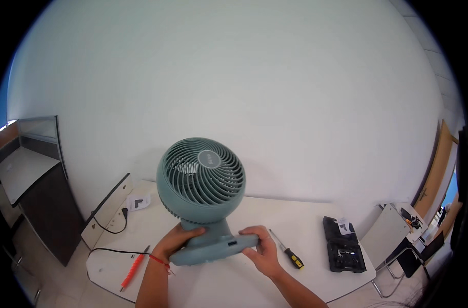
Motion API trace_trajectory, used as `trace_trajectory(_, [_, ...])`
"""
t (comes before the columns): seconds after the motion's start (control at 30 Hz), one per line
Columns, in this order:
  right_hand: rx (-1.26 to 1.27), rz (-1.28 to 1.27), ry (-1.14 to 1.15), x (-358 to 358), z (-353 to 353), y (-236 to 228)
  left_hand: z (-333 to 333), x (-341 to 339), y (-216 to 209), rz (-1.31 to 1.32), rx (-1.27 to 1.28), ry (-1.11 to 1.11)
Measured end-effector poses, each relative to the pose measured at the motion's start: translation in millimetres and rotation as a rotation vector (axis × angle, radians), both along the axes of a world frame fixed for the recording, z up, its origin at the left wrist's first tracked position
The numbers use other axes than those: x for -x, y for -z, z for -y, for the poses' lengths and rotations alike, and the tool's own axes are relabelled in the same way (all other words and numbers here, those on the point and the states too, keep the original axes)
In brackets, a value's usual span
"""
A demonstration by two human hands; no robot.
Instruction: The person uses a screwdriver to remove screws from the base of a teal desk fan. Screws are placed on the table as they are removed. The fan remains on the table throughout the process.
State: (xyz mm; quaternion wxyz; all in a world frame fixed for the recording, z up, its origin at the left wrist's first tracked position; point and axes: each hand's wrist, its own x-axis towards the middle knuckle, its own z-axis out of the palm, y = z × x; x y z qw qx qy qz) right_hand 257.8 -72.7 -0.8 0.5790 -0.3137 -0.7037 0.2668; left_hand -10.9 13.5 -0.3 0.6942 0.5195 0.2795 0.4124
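Observation:
A grey-green desk fan (200,187) with a round spiral grille is held up over the white table, its base tilted so that a small dark slot shows in the edge. My left hand (177,239) is closed around the left side of the base, by the neck. With thumb and fingers, my right hand (264,251) grips the right edge of the base. A black power cord (116,251) runs left from the fan. Some of my left fingers are hidden beneath the base.
On the white table (305,220), a red-handled screwdriver (134,272) lies left and a yellow-black screwdriver (290,252) right. An open black tool case (344,251) stands at the right edge. A plug (124,211) and a paper leaflet (138,201) lie back left, before a white wall.

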Motion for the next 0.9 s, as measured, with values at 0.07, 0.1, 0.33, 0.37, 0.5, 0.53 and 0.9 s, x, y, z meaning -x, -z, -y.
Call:
trace_trajectory(0.07, [0.142, -0.047, -0.019, 3.6, -7.1, -9.0, -9.6, 5.4, 9.5, 0.002, 0.106, 0.009])
trace_trajectory(0.1, [0.165, -0.071, -0.015, 3.8, -10.1, -12.3, -13.2, 3.3, 12.9, 0.018, 0.151, 0.018])
trace_trajectory(0.33, [0.257, -0.044, 0.001, 0.9, -30.9, -35.8, -69.7, 1.9, 118.1, 0.21, 0.232, 0.026])
trace_trajectory(0.37, [0.264, -0.059, -0.005, 1.8, -33.6, -36.1, -81.3, 3.0, 138.3, 0.238, 0.266, 0.021])
trace_trajectory(0.5, [0.321, -0.175, -0.172, 25.0, -55.8, -43.2, -129.2, 36.3, 220.3, 0.374, 0.388, -0.088])
trace_trajectory(0.53, [0.345, -0.184, -0.153, 31.8, -62.8, -43.1, -137.0, 42.2, 228.9, 0.392, 0.393, -0.101])
trace_trajectory(0.9, [0.031, 0.304, 0.379, -61.8, -60.7, 7.3, -59.1, 29.6, 114.4, 0.001, 0.066, -0.178])
